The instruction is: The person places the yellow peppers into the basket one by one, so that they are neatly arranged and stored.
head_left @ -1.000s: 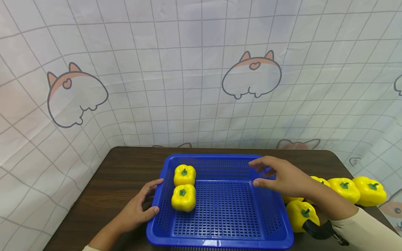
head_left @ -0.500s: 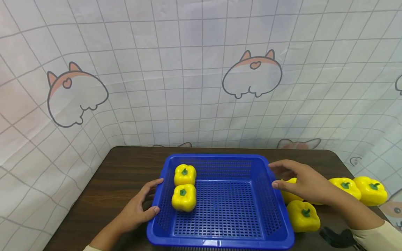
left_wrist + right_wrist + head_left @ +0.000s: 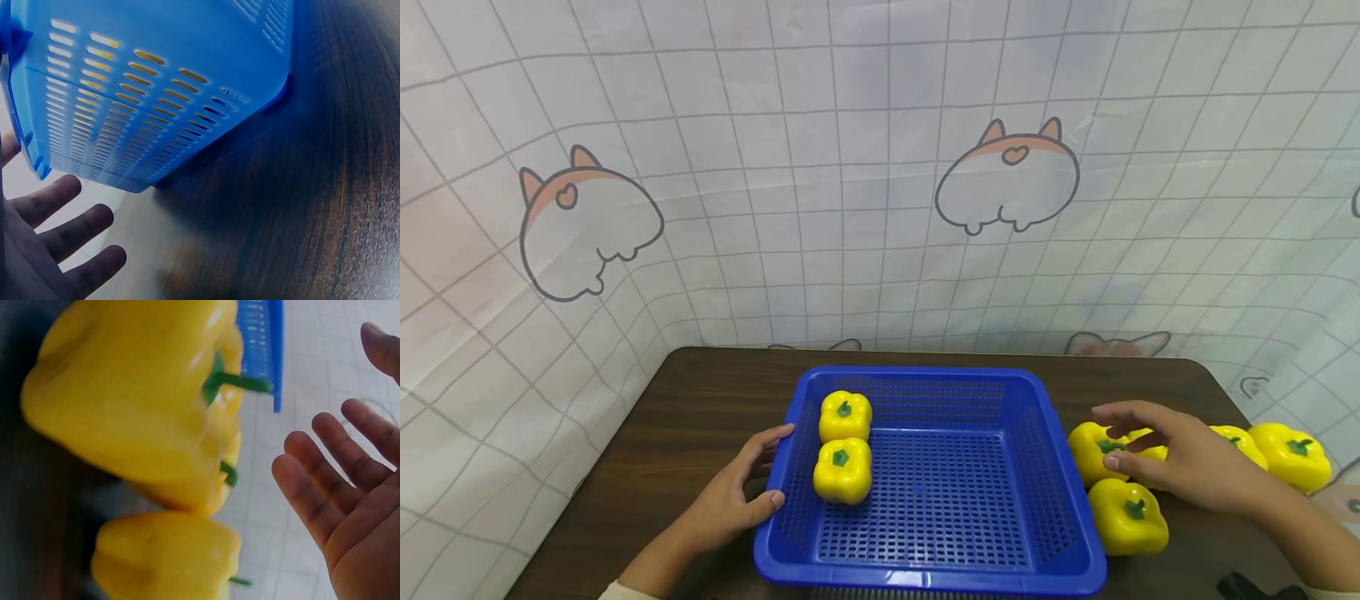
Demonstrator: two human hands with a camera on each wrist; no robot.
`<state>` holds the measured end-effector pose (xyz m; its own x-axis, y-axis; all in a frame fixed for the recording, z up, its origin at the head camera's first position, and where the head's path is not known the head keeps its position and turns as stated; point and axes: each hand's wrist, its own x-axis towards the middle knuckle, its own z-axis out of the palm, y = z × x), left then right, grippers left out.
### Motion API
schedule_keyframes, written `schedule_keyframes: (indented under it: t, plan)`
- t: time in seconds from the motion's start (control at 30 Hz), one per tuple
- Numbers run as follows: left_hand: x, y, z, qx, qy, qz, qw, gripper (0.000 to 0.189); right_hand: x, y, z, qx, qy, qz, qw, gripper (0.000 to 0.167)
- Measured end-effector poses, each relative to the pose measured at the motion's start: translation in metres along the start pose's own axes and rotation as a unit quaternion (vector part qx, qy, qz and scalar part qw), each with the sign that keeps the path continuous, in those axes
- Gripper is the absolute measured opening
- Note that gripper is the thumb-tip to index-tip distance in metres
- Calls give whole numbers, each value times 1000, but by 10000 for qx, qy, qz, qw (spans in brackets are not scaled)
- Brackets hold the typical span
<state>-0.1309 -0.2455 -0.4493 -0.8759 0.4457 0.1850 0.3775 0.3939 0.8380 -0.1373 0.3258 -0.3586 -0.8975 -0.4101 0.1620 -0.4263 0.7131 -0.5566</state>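
A blue perforated plastic basket point(image 3: 925, 582) stands on the table with two yellow bell peppers point(image 3: 842, 472) along its left side. My left hand point(image 3: 724, 498) rests at the basket's left rim, thumb and a fingertip touching it. In the left wrist view, several fingers point(image 3: 75, 228) stretch out beside the slotted wall. To the right of the basket, my right hand point(image 3: 1187, 458) hovers over a group of yellow bell peppers point(image 3: 1127, 517) with green stems, partly hiding some. The right wrist view shows its fingers point(image 3: 340, 462) extended, apart from the nearest pepper point(image 3: 131, 394).
The dark wood-grain table point(image 3: 715, 400) extends on both sides of the basket. Behind it hangs a white grid-patterned cloth point(image 3: 865, 208) with cartoon animal prints. A black object point(image 3: 1243, 586) shows at the lower right, by the right forearm.
My right hand has moved right, from above the basket's right side to over the peppers outside it. The left hand stays at the rim, and the basket's two peppers have not moved.
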Motion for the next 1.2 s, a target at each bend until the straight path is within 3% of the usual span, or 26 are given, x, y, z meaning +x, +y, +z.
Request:
schedule_keyframes:
  t: [0.2, 0.53, 0.93, 1.2]
  plan:
    - [0, 0, 0, 21, 16, -24, 10000, 74, -18, 16, 1, -91, 89, -19, 9999, 47]
    - [1, -1, 1, -19, 0, -6, 10000, 74, -41, 33, 3, 275, -119, 73, 9995, 57]
    - [0, -1, 2, -57, 29, -60, 10000, 74, -50, 45, 13, 277, -270, -134, 9992, 58]
    - [0, -2, 2, -94, 11, -142, 9999, 73, -55, 55, 17, 592, -492, -269, 9967, 60]
